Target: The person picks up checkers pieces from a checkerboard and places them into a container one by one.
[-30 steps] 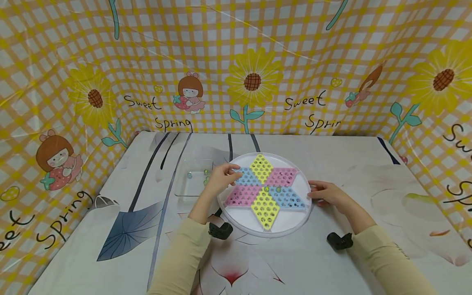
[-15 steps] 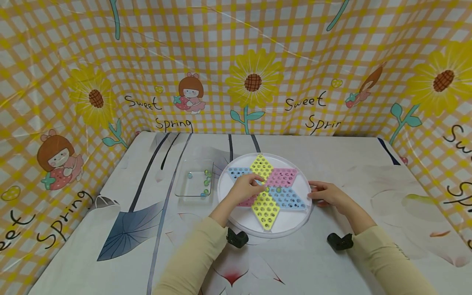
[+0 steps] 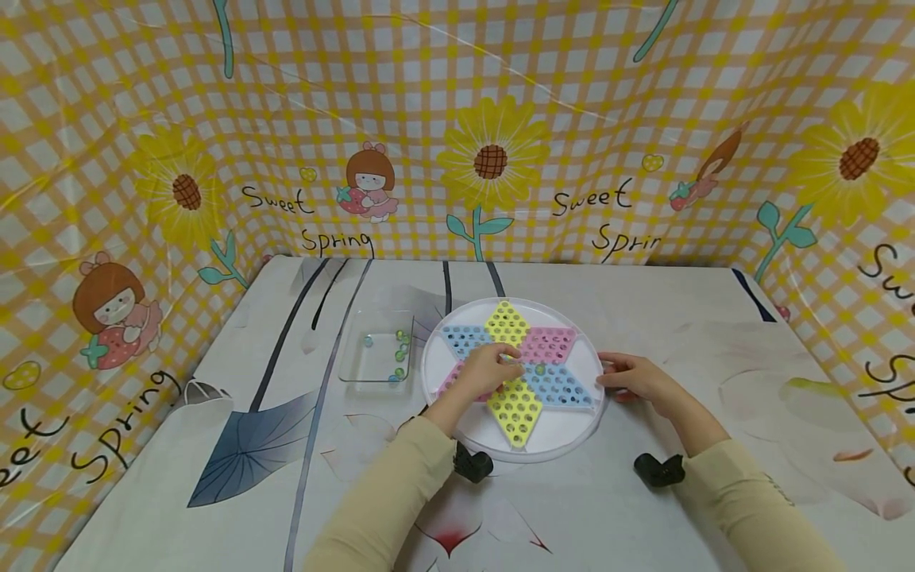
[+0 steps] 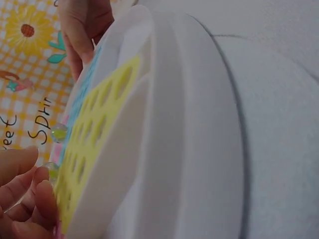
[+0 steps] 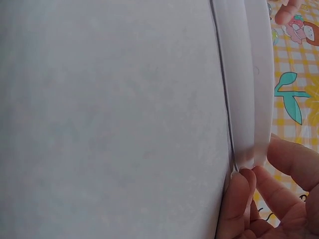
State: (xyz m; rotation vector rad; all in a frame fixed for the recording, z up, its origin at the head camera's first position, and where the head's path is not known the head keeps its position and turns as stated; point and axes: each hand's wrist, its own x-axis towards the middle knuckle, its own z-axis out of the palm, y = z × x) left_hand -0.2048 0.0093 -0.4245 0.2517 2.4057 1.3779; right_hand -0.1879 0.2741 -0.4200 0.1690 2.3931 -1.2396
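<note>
A round white Chinese checkers board (image 3: 457, 425) with a yellow, pink and blue star lies on the table. My left hand (image 3: 486, 369) is over the board's middle, its thumb and fingertips drawn together at a glass marble (image 4: 51, 171) close over the holes. The fingers partly cover this marble in the left wrist view. Beside it, a second marble (image 3: 540, 369) sits in the blue part. At the board's right edge my right hand (image 3: 636, 376) grips the rim, thumb above and fingers against the outer side, as the right wrist view shows.
Left of the board stands a clear square container (image 3: 341, 365) with several green and blue marbles inside. A white printed cloth (image 3: 572, 516) covers the table. A checked sunflower curtain (image 3: 429, 95) hangs behind and at both sides.
My left hand has moved right, from the board's left edge near the container to the star's middle, over the marble there. The right hand has stayed at the rim.
</note>
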